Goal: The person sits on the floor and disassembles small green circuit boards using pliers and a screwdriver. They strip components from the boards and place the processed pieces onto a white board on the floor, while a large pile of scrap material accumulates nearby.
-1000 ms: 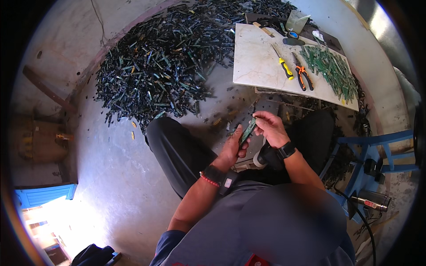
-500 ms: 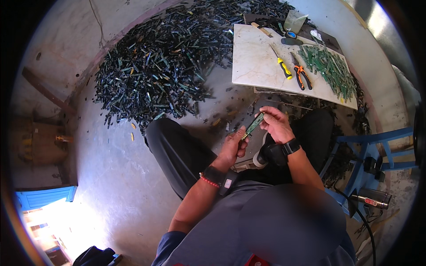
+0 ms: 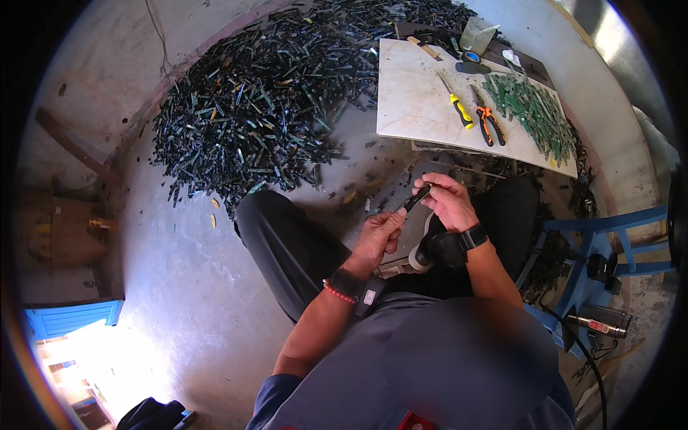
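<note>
Between my two hands is a narrow circuit board strip (image 3: pixel 416 198), tilted, with a dark face showing. My left hand (image 3: pixel 379 236) pinches its near end between thumb and fingers. Around the far end, the thumb and fingers of my right hand (image 3: pixel 448 203) are closed. Beyond them a pale board (image 3: pixel 405 93) carries a yellow-and-black screwdriver (image 3: pixel 461 111), orange-and-black pliers (image 3: pixel 488 123) and a heap of green circuit board strips (image 3: pixel 530 115). A large pile of dark strips (image 3: pixel 244 115) covers the floor at the far left.
At the right stands a blue chair (image 3: pixel 584 229), with a metal flask (image 3: pixel 602 320) by it. A roll of tape (image 3: pixel 470 56) and a translucent container (image 3: pixel 476 34) are at the back of the pale board. My bent left knee (image 3: pixel 266 215) lies near the pile.
The strip has been turned over: its green face showed before, its dark face shows now. Both hands remain in nearly the same place, still holding it.
</note>
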### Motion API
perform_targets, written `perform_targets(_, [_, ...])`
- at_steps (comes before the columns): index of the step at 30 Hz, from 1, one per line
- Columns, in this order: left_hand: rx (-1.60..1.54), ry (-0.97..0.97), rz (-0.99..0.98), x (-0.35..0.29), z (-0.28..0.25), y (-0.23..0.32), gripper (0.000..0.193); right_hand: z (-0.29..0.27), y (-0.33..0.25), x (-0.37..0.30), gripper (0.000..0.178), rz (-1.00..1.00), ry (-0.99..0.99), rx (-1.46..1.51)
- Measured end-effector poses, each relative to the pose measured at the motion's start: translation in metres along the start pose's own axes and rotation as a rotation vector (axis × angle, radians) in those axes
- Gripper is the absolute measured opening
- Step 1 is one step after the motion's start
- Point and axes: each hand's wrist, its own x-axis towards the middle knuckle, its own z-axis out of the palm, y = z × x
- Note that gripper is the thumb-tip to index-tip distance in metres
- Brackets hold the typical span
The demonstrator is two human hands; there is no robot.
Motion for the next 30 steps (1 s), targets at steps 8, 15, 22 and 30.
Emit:
perform_targets(8, [-0.006, 0.001, 0.002, -0.0018, 0.0026, 0.0014, 0.030, 0.0031, -0.0023, -0.0015, 0.026, -0.069, -0.107, 0.046])
perform_targets(15, [0.022, 0.034, -0.031, -0.0032, 0.0050, 0.0029, 0.031, 0.0046, -0.0043, -0.0025, 0.025, -0.044, -0.071, 0.005])
perform_targets(22, [0.056, 0.033, -0.055, -0.0030, 0.0036, 0.0027, 0.040, 0.0040, -0.0014, 0.0003, 0.022, -0.015, 0.092, -0.217])
perform_targets(30, [0.103, 0.088, -0.078, -0.0025, 0.0047, 0.0026, 0.053, 0.0048, -0.0038, -0.0009, 0.022, -0.062, 0.127, -0.392])
